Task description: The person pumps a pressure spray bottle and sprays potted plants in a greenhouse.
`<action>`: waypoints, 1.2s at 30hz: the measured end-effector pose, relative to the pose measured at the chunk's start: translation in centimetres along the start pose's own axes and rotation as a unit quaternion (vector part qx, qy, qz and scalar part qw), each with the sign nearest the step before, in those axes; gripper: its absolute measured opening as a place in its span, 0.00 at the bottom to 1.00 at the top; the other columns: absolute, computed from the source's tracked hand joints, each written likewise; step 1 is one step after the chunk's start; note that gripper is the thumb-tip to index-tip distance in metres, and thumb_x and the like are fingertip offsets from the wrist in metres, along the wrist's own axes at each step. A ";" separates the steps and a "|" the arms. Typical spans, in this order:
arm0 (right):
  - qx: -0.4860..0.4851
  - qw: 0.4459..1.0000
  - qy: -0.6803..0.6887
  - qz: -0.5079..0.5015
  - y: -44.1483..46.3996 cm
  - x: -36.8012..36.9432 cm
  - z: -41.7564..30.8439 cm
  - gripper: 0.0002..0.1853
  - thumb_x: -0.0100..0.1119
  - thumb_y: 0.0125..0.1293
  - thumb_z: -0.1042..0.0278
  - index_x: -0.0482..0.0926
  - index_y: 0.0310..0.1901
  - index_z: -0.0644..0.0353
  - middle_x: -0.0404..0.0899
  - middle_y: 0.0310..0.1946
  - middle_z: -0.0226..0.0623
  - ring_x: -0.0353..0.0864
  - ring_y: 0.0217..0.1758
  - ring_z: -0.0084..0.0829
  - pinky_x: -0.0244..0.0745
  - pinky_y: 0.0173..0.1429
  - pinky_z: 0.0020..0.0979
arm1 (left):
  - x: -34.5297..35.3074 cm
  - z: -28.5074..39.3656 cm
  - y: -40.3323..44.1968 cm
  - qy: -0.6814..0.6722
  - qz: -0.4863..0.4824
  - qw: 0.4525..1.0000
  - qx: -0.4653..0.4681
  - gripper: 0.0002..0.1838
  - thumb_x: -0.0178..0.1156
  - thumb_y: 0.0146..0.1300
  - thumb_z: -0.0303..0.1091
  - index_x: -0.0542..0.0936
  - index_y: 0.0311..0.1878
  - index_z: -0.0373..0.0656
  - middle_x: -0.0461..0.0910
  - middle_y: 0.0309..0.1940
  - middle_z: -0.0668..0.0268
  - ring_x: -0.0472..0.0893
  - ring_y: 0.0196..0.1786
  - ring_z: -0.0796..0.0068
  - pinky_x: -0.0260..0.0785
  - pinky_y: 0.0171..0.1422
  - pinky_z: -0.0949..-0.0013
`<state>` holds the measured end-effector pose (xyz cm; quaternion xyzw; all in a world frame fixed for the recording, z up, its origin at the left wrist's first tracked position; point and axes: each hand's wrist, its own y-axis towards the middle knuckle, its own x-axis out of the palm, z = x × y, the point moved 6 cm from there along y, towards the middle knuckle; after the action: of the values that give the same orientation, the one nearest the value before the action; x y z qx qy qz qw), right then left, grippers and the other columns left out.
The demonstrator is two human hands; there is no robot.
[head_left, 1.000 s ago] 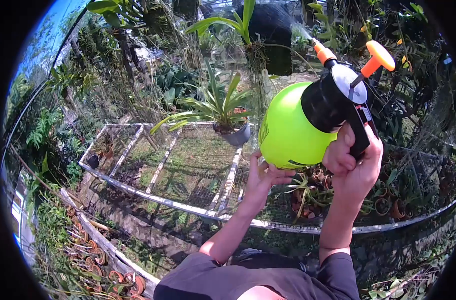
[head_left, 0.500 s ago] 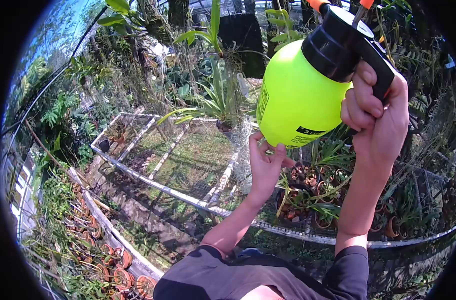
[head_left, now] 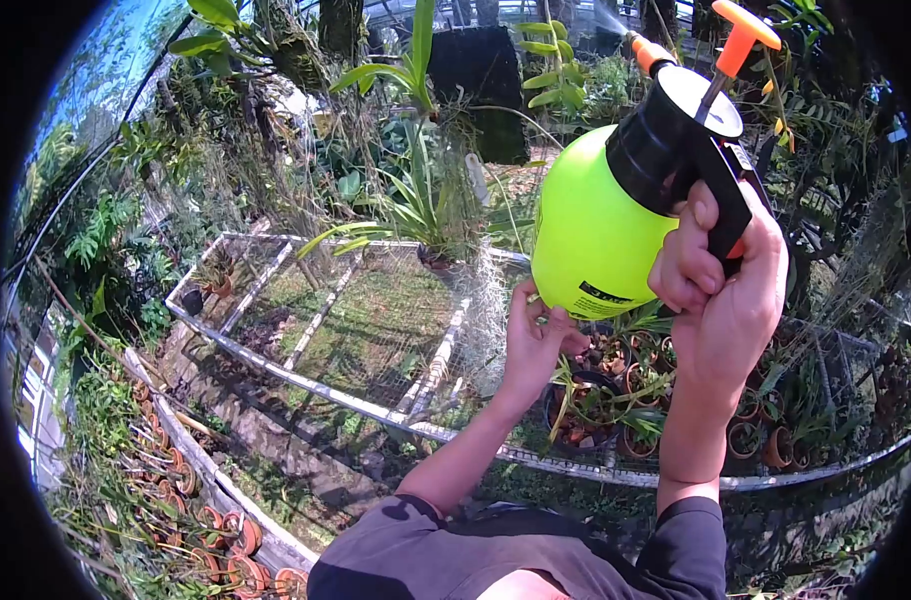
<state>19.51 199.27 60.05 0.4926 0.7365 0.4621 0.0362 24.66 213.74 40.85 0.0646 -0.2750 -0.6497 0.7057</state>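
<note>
A bright yellow-green pump sprayer (head_left: 596,225) with a black collar is held up and tilted at the upper right. Its orange nozzle (head_left: 650,52) points up and to the left, and a fine mist (head_left: 610,20) comes out of it. The orange pump handle (head_left: 744,38) stands out on its metal rod. My right hand (head_left: 721,250) is closed around the sprayer's black handle (head_left: 728,195). Below, my left hand (head_left: 538,340) supports the bottle's base with thumb and fingers. Leafy plants (head_left: 554,65) hang beyond the nozzle.
A white-framed mesh bench (head_left: 351,400) spans the middle. Potted plants (head_left: 586,405) stand on its right part. Several clay pots (head_left: 244,535) line the lower left beside a wooden beam (head_left: 211,470). A strap-leaved plant (head_left: 416,215) hangs ahead.
The sprayer and both hands sit lower in view, with the sprayer's top shifted left. The nozzle and pump handle now show fully, and mist is visible at the nozzle.
</note>
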 end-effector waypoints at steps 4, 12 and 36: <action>0.007 0.999 -0.052 0.002 -0.5 2.7 1.1 0.17 0.42 0.75 0.61 0.73 0.37 0.68 0.63 0.16 0.25 0.59 0.18 0.13 0.53 0.22 0.18 | -1.8 -0.6 -0.2 -0.013 0.006 1.000 -0.011 0.27 0.51 0.73 0.44 0.55 0.64 0.38 0.76 0.44 0.55 0.85 0.32 0.69 0.80 0.34 0.71; 0.036 0.992 -0.116 -0.040 -2.8 6.9 5.5 0.18 0.42 0.76 0.58 0.72 0.42 0.68 0.67 0.19 0.27 0.60 0.18 0.14 0.56 0.24 0.19 | -5.6 -1.2 -3.0 -0.016 0.002 1.000 -0.004 0.30 0.48 0.74 0.46 0.53 0.68 0.38 0.75 0.47 0.59 0.84 0.34 0.72 0.78 0.37 0.74; 0.144 0.980 -0.071 0.116 -11.8 -15.7 8.6 0.16 0.41 0.73 0.63 0.67 0.28 0.63 0.61 0.13 0.26 0.58 0.14 0.17 0.53 0.19 0.23 | 2.7 -16.7 -7.9 -0.053 -0.076 0.966 -0.241 0.35 0.54 0.72 0.39 0.45 0.71 0.43 0.70 0.55 0.53 0.83 0.50 0.61 0.80 0.45 0.66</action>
<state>23.80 191.89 40.38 0.6062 0.7288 0.3162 -0.0370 25.60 205.53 24.15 -0.1208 -0.1413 -0.7511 0.6334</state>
